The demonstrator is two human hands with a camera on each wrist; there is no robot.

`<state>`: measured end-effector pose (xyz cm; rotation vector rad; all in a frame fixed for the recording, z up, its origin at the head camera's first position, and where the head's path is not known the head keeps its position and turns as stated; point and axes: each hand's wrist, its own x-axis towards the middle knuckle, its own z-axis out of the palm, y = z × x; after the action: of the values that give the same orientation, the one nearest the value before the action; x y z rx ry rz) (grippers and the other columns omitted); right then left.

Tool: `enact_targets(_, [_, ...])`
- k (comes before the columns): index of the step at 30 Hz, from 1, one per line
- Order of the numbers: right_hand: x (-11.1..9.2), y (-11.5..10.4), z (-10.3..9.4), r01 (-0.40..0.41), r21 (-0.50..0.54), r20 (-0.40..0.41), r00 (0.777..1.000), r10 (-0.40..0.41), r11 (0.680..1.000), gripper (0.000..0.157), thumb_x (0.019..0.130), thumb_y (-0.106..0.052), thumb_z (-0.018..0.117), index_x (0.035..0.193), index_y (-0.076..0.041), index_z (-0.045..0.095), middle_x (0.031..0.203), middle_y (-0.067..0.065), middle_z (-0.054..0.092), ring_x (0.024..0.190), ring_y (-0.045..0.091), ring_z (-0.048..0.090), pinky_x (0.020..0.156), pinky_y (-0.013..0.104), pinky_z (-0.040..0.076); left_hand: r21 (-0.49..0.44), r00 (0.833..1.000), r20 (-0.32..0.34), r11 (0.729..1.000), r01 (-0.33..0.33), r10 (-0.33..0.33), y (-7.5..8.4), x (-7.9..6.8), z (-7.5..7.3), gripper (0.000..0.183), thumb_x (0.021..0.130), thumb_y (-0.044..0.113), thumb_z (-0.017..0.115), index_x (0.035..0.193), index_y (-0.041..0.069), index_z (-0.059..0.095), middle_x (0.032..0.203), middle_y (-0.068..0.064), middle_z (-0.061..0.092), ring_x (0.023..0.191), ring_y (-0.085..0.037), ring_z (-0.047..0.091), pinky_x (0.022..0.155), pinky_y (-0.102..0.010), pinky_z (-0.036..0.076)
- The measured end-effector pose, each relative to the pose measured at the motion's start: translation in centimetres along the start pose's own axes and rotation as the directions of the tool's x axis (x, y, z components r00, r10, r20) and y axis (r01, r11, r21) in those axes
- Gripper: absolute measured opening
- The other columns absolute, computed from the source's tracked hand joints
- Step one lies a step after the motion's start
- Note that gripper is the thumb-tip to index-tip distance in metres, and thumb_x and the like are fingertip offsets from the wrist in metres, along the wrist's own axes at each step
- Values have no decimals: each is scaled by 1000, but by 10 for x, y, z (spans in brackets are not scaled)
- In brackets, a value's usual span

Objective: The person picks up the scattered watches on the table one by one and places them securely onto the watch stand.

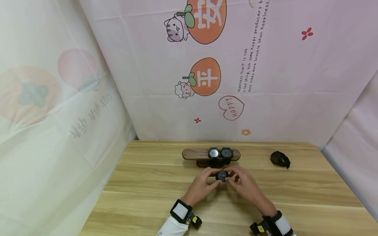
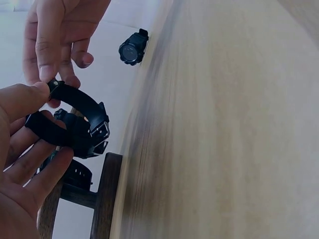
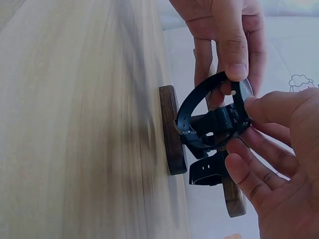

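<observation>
A black wristwatch (image 1: 221,176), its strap buckled into a loop, is held up between both hands just in front of a wooden watch stand (image 1: 193,154). My left hand (image 1: 201,185) pinches one side of the watch between thumb and fingers. On the other side my right hand (image 1: 242,183) grips it, thumb at the case edge in the right wrist view. The strap loop (image 3: 192,107) hangs below the case, with its metal buckle (image 2: 101,130) at the bottom. Two more watches sit on the stand's bar: one with a pale face (image 1: 214,153), one with a dark face (image 1: 226,153).
Another black watch (image 1: 280,159) lies on the wooden table (image 1: 141,196) at the back right. A printed white cloth (image 1: 159,118) hangs behind the table's far edge, and cloth also covers the left and right sides.
</observation>
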<state>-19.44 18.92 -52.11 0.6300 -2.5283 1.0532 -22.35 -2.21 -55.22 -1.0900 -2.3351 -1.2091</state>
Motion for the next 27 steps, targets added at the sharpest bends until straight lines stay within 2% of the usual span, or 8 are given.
enact_targets(4, [-2, 2, -1, -32, -4, 4, 999, 32, 999, 34, 83, -14, 76, 115, -15, 64, 107, 6, 62, 85, 15, 58, 62, 32, 57, 5, 999, -33, 999, 34, -34, -1, -1, -1, 41, 90, 28, 70, 128, 21, 58, 115, 10, 59, 106, -3, 56, 90, -27, 53])
enact_targets(11, [-3, 1, 0, -35, -16, -6, 999, 35, 999, 33, 81, -14, 77, 111, -14, 64, 104, 5, 63, 85, 17, 59, 62, 32, 57, 18, 997, -64, 999, 51, -50, 0, 0, -4, 43, 92, 37, 65, 127, 14, 59, 118, 7, 61, 104, -5, 57, 89, -23, 52])
enact_targets(20, [-2, 1, 2, -48, -35, -45, 998, 46, 998, 23, 86, -17, 73, 108, -16, 67, 100, 0, 63, 80, 9, 57, 60, 28, 56, -30, 995, -36, 995, 95, -96, 2, -1, -3, 43, 91, 38, 65, 127, 14, 57, 121, 5, 61, 103, -3, 58, 87, -24, 53])
enact_targets(27, [-2, 1, 5, -61, -24, -60, 996, 59, 998, 23, 87, -18, 72, 110, -17, 67, 102, -1, 63, 81, 8, 57, 61, 26, 56, -81, 997, -52, 996, 48, -52, 3, -3, -6, 35, 96, 24, 61, 128, 11, 56, 116, -2, 63, 102, -9, 60, 83, -27, 56])
